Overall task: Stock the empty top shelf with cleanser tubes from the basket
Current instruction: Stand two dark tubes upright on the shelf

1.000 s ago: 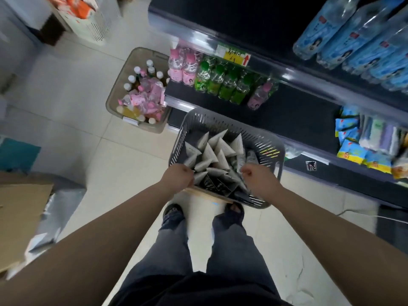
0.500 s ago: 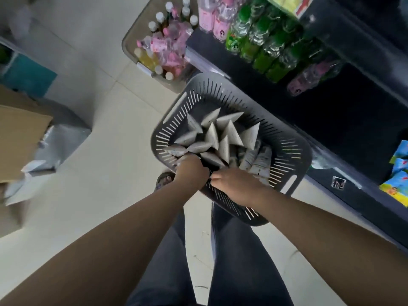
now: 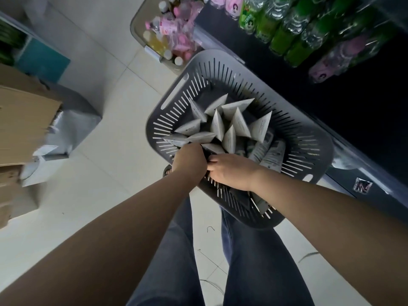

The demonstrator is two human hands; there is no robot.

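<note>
Both hands now meet inside the basket [image 3: 199,69]; left hand [image 3: 190,161] and right hand [image 3: 232,172] curl among cleanser tubes [image 3: 217,124], grip unclear.

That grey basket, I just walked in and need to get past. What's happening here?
A person is standing over the slotted grey basket of white cleanser tubes, beside a low shelf of green bottles. Both the left hand and right hand are down at its near edge among the tubes. What each one grips is hidden.
</note>
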